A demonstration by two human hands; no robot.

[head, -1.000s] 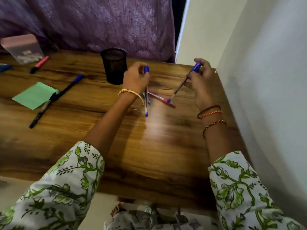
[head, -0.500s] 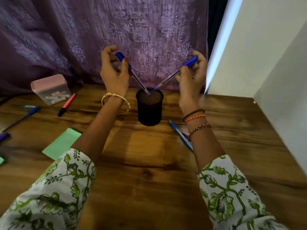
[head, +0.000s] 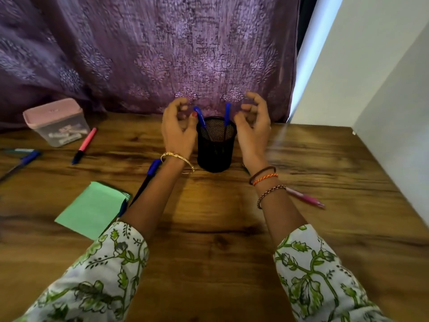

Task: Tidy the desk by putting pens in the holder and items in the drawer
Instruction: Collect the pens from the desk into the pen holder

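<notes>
A black mesh pen holder (head: 215, 151) stands at the back of the wooden desk (head: 220, 228). Two blue-capped pens stand in it: one (head: 200, 117) leans left, the other (head: 227, 114) stands on the right. My left hand (head: 177, 130) hovers just left of the holder with loosely curled fingers, holding nothing. On the holder's right side my right hand (head: 253, 126) does the same. A pink pen (head: 305, 198) lies behind my right wrist. A blue-capped black pen (head: 148, 180) lies under my left forearm.
A green sticky-note pad (head: 92, 209) lies at the left. A pink-capped marker (head: 84, 145), a pink-lidded plastic box (head: 55, 122) and more blue pens (head: 21, 160) sit at the far left. A purple curtain hangs behind; a white wall closes the right side.
Both hands have let go of their blue pens, which now stand in the holder. The hands have dropped lower and sit beside the holder, fingers loosened.
</notes>
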